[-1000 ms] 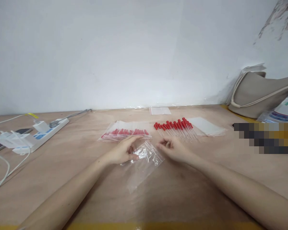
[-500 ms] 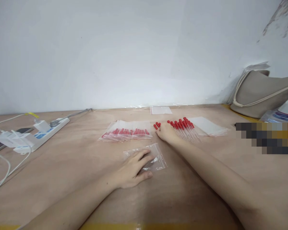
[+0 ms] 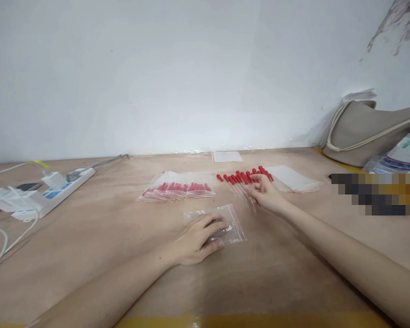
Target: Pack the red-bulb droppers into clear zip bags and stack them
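Observation:
My left hand (image 3: 203, 237) lies with its fingers spread over a clear zip bag (image 3: 237, 228), pressing it on the table. My right hand (image 3: 264, 193) is at the loose row of droppers with red bulbs (image 3: 233, 179) and thin clear tubes. Its thumb and fingers are closed around droppers; some tubes (image 3: 252, 206) stick out below, slightly blurred, and how many are held is hidden. To the left, overlapping zip bags (image 3: 172, 186) have red-bulbed droppers inside.
A stack of flat bags (image 3: 292, 178) lies right of the droppers, and a small white bag (image 3: 227, 156) by the wall. At left is a power strip (image 3: 64, 193) with chargers and cables. A grey bag (image 3: 358, 132) and plastic packages (image 3: 403, 152) are at right.
My right hand has moved right and a little toward me, from the row's left end to its right part, and the droppers have shifted. My left hand stays on the bag.

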A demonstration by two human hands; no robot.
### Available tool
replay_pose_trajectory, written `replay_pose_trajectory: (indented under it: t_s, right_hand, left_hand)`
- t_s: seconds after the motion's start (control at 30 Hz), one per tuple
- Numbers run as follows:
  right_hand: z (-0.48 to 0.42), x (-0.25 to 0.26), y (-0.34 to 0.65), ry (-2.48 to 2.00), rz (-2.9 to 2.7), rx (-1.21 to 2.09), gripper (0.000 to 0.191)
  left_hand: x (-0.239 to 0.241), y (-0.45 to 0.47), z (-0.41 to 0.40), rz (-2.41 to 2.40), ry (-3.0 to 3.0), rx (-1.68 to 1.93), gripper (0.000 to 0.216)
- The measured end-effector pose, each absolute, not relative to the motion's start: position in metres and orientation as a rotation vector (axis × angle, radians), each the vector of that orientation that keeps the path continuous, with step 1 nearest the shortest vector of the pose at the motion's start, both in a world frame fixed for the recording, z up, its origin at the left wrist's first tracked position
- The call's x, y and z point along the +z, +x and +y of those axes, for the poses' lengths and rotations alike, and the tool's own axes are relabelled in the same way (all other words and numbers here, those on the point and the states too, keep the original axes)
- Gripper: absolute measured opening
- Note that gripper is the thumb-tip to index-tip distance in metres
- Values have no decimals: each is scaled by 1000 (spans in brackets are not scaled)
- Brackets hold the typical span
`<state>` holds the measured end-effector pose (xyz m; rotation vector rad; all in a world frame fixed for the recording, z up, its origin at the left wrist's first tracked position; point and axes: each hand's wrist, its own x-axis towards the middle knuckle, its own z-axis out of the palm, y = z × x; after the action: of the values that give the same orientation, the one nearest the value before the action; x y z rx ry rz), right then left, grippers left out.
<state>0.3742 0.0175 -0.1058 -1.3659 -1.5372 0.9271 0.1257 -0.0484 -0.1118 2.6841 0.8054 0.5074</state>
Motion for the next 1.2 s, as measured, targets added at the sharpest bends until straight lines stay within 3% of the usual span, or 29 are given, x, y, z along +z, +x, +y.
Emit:
replay_pose_trajectory:
  t_s: [0.1,0.2,0.53,0.83,1.2]
  right_hand:
    - [-3,-116,383,-1232,-1312,1147,76]
    - [-12,-120,379,-1187,-1155,1204,82]
    - [-13,-128,364,-1078,-1123,1231,67]
    - [-19,-128,368,-1002,-1162,1488,46]
    - [-24,-119,367,-1089,-1463,1657,40]
  left_hand:
    - [-108,123,-47,826,2701,565,36]
    - [-104,109,-46,917,2673,573,35]
    - [-107,101,-47,935,2588,485,45]
    - [-111,101,-45,923,2590,510,51]
    - [-112,103,-44,939,2599,504,49]
